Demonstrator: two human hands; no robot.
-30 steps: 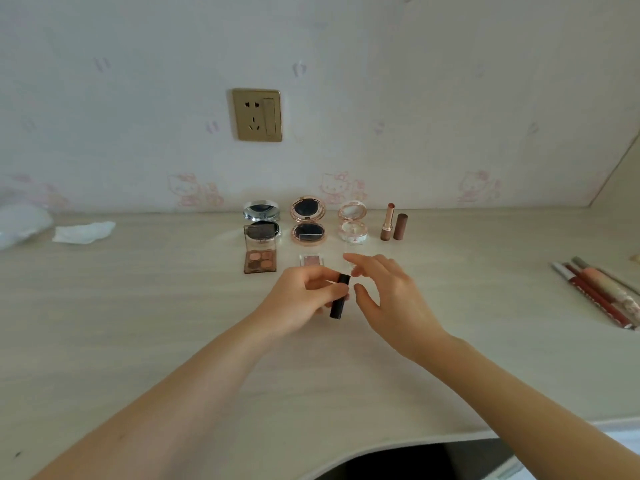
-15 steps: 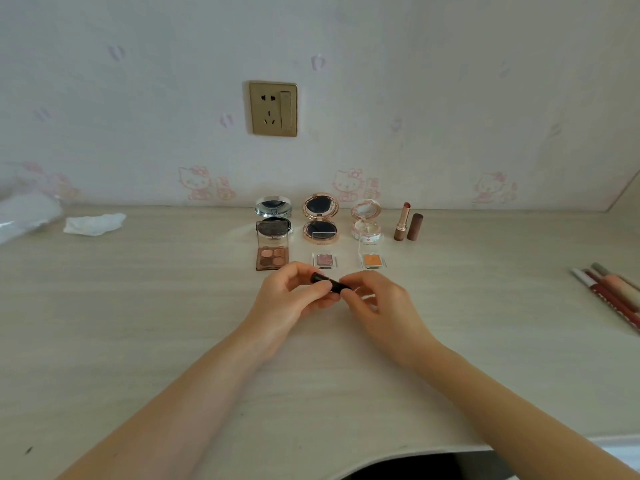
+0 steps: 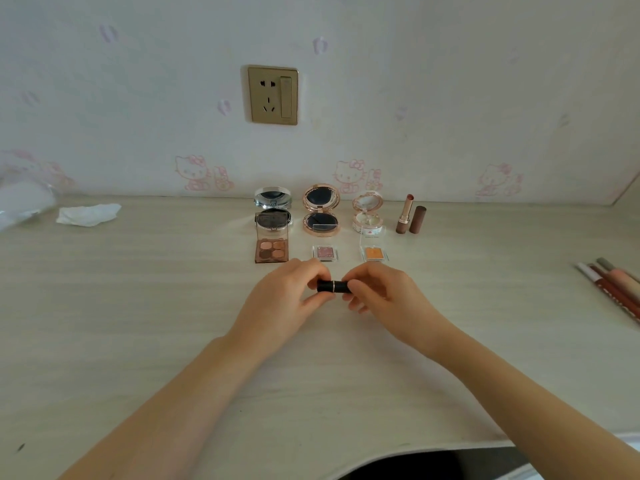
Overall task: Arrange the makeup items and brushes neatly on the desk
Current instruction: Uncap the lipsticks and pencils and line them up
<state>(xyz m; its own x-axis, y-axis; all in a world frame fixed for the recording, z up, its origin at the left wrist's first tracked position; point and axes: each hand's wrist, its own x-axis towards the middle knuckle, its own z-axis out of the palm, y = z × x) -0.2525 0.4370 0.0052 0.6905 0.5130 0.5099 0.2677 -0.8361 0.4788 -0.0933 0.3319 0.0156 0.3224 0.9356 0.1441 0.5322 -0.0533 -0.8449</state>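
From the head camera, both hands meet over the middle of the pale wood-grain desk (image 3: 138, 323). The left hand (image 3: 280, 299) and the right hand (image 3: 388, 299) each curl their fingers round one end of a small black tube (image 3: 331, 286) with a thin metallic band, held level between them, above the desk surface. Whether it touches the desk cannot be told.

Just beyond the hands lies a row of small open pans: a four-colour eyeshadow palette (image 3: 272, 250), a pink glitter pan (image 3: 325, 252) and an orange pan (image 3: 374, 253). The knuckles sit near the two small pans without covering them.

Behind these, close to the wall, stand three opened round compacts: a silver one (image 3: 273, 209), a rose-gold one with a dark inside (image 3: 321, 211) and a pale one (image 3: 367, 213). To their right an uncapped lipstick (image 3: 403, 214) stands upright, its brown cap (image 3: 417, 220) standing just beside it.

At the right edge several pencils (image 3: 613, 285) lie side by side, partly cut off by the frame. Far left are a crumpled tissue (image 3: 88, 214) and a clear plastic bag (image 3: 24, 202). A brass-coloured wall socket (image 3: 273, 95) sits above the compacts on cartoon-cat wallpaper.
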